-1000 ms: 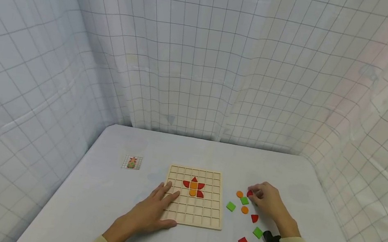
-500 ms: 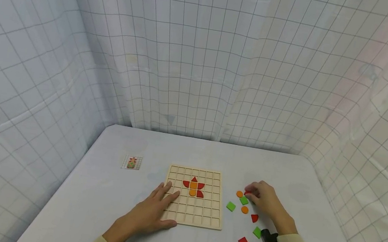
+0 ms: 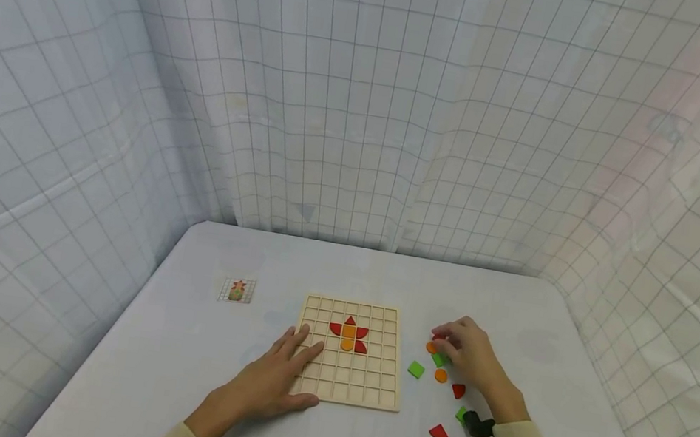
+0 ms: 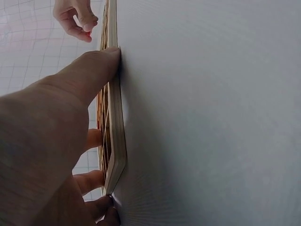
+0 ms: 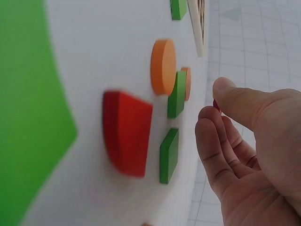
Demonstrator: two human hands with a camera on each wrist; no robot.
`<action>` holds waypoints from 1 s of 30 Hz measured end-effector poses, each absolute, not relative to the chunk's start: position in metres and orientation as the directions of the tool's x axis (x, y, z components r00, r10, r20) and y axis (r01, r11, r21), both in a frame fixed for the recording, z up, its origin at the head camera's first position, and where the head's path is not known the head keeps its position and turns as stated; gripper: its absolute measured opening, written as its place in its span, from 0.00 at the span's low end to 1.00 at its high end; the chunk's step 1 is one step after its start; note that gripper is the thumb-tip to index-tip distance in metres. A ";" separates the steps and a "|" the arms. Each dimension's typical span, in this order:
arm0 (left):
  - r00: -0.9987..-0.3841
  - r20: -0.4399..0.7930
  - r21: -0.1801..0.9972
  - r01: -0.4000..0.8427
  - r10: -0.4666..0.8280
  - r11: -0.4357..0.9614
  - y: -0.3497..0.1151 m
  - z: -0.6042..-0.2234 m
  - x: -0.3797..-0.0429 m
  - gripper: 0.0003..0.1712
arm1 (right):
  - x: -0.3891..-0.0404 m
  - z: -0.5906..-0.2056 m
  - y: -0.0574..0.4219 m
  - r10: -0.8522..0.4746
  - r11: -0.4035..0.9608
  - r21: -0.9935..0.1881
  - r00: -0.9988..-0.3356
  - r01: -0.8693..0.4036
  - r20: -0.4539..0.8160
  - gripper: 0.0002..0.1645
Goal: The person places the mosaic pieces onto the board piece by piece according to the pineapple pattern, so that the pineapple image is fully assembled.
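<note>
A wooden grid board [image 3: 360, 384] lies on the table with red and orange pieces set in its upper middle. My left hand [image 3: 266, 382] rests on the board's left side and lower-left corner, fingers spread and thumb along the front edge. To the right of the board, my right hand [image 3: 472, 355] is raised a little over the loose pieces. Between its thumb and fingers it pinches a small red piece [image 5: 216, 105], mostly covered by the fingertips. Close below that hand lie an orange disc [image 5: 163, 68] and a green square [image 5: 177, 96].
Further loose pieces lie right of the board: a green square [image 3: 415, 369], a red quarter-circle [image 3: 439, 433] and another red quarter-circle [image 5: 127, 134]. A small picture card [image 3: 237, 290] lies at the back left. Gridded white curtains [image 3: 366, 101] enclose the table [image 3: 167, 372].
My right hand has moved left and slightly away from me with the red piece, towards the board. My left hand has stayed in place on the board.
</note>
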State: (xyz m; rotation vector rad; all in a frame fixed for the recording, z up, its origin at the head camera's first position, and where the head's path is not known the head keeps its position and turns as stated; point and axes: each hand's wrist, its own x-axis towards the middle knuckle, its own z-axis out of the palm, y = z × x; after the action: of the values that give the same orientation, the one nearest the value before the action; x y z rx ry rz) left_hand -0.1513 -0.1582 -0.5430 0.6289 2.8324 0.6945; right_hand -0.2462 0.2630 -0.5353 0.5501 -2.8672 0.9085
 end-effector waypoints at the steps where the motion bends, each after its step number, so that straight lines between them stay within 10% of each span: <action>1: -0.899 -0.049 0.470 0.364 0.436 0.804 -0.158 -0.543 -0.152 0.57 | -0.246 -0.535 0.261 -0.317 0.753 -0.543 -0.928 -0.371 0.195 0.11; 30: -0.899 -0.059 0.472 0.358 0.434 0.805 -0.157 -0.540 -0.153 0.57 | -0.254 -0.521 0.172 -0.575 0.538 -0.624 -0.788 -0.566 0.219 0.11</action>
State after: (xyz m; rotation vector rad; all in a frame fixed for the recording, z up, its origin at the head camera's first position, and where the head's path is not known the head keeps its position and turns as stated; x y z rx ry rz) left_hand -0.1533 -0.1573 -0.5398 0.6252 2.8276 0.6907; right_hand -0.2543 0.1724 -0.5212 1.0263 -2.7662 1.1147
